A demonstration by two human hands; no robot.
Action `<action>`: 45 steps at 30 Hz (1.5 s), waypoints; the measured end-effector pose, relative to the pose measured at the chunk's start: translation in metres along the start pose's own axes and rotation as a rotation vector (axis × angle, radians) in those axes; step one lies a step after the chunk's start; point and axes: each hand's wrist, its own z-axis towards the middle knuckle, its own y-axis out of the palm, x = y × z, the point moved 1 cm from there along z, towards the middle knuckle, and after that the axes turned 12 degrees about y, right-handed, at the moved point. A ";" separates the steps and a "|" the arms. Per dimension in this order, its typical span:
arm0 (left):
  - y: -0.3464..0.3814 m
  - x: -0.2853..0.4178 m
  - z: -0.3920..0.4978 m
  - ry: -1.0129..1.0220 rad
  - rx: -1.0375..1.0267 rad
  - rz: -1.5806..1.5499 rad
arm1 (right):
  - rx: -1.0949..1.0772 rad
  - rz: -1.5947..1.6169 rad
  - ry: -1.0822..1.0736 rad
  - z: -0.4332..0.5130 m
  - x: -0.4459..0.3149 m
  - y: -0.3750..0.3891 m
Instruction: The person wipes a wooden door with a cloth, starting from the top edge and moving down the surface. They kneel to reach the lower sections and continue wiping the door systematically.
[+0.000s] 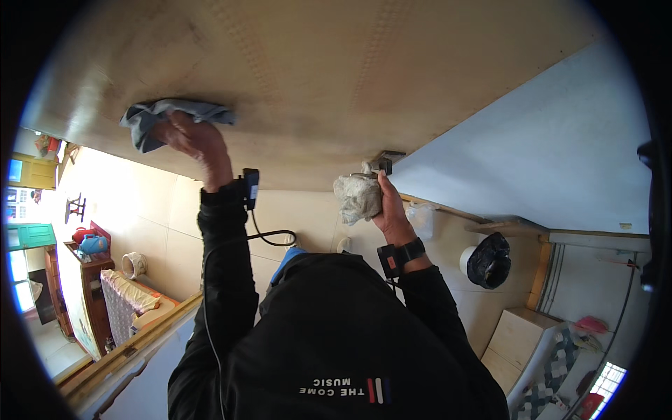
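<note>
A brown wooden door (310, 105) fills the upper part of the view in front of me. My left hand (191, 142) presses a crumpled grey-blue cloth (144, 123) against the door's surface. At the door's edge, my right hand (395, 207) holds a bunched off-white rag (358, 198). The rag lies against a curved metal door handle, partly covering it. One finger of that hand reaches up to the dark metal lock fitting (387, 164) beside the handle. Both wrists wear dark strapped devices, and a cable runs along the left sleeve.
A bucket lined with a black bag (489, 261) stands on the tiled floor (310, 215) to the right, near a clear plastic bag (421, 218). A white cabinet (517, 336) sits farther right. Leftward are a wooden cabinet (97, 294), a blue jug (93, 244) and a white bucket (134, 265).
</note>
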 end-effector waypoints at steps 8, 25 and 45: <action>0.056 0.063 -0.073 0.307 -0.411 0.313 | 0.056 -0.079 0.104 -0.019 0.001 -0.055; 0.110 0.151 -0.191 0.528 -1.539 -0.682 | 0.202 0.035 0.082 -0.067 0.016 -0.133; 0.027 0.051 -0.153 1.224 -1.518 -0.355 | 0.319 -0.001 0.123 -0.069 0.040 -0.159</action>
